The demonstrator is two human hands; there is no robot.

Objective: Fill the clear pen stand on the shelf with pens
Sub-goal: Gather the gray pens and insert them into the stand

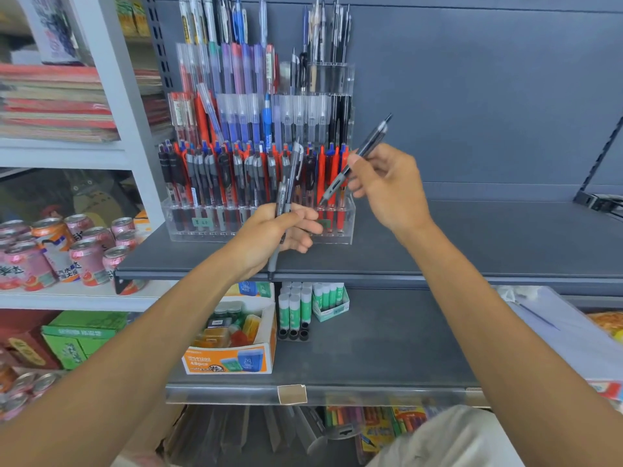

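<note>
A clear tiered pen stand (349,227) stands on the grey shelf (472,244), packed with red, black, blue and purple pens. My left hand (273,234) is in front of its lowest row and grips two grey-black pens (290,176) that point upward. My right hand (387,183) is just right of the stand and pinches a single black pen (365,150), held slanted with its tip down near the right end of the lowest row.
Below is a second grey shelf (387,348) with a carton of erasers (232,345) and green glue sticks (300,308). Drink cans (77,254) and stacked notebooks (54,102) fill the white shelving on the left. Crayon packs (397,423) lie lower down.
</note>
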